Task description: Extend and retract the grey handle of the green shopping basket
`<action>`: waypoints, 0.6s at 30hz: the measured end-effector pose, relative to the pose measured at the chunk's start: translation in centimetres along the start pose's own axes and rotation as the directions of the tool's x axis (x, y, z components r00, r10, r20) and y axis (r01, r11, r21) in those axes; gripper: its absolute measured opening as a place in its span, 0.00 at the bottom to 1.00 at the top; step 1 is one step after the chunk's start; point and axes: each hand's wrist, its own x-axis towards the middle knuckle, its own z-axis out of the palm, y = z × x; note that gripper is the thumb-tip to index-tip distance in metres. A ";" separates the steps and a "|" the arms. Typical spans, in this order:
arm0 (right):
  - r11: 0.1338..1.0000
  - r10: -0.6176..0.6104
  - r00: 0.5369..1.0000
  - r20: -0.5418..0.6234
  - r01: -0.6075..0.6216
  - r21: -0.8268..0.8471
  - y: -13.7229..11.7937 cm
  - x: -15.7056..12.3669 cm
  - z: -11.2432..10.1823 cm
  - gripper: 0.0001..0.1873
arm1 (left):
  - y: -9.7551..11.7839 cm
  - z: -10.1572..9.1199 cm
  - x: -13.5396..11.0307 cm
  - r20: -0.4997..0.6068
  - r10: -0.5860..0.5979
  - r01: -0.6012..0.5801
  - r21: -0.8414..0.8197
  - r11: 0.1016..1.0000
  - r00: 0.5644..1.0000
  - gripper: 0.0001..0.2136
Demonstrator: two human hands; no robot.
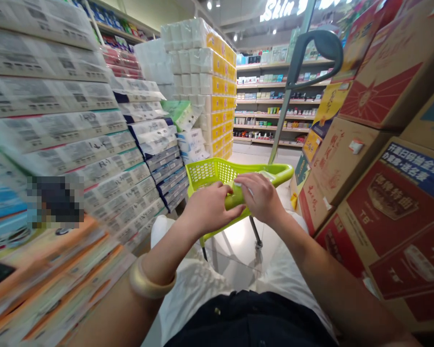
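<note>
A lime-green plastic shopping basket [211, 171] on wheels stands in front of me in a narrow shop aisle. Its grey pull handle [320, 46] rises up and to the right. My left hand [208, 207] is closed around the basket's near rim, with a pale bangle on that wrist. Beside it, my right hand [262, 195] also grips the near rim, fingers curled over the edge. What lies inside the basket is mostly hidden by my hands.
Stacked tissue packs [94, 144] wall the left side. Red and brown cardboard cartons [383, 183] are piled on the right. Tall stacks of paper rolls [202, 86] and shelves of bottles [275, 111] stand ahead. Pale floor tiles [238, 246] show under the basket.
</note>
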 end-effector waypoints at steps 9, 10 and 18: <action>0.999 0.040 0.999 0.005 -0.040 -0.008 2.3 1.8 1.3 0.14 | -1.7 2.7 3.2 0.052 -0.053 0.035 0.311 0.950 0.997 0.19; 1.000 0.005 0.999 0.050 -0.006 0.006 1.8 2.1 1.8 0.14 | -1.9 2.8 3.6 0.049 -0.047 0.030 0.305 0.952 0.998 0.20; 0.993 0.109 0.992 0.057 -0.105 -0.061 5.6 4.7 3.1 0.15 | -4.6 3.3 6.1 0.035 -0.100 0.086 0.285 0.955 0.994 0.18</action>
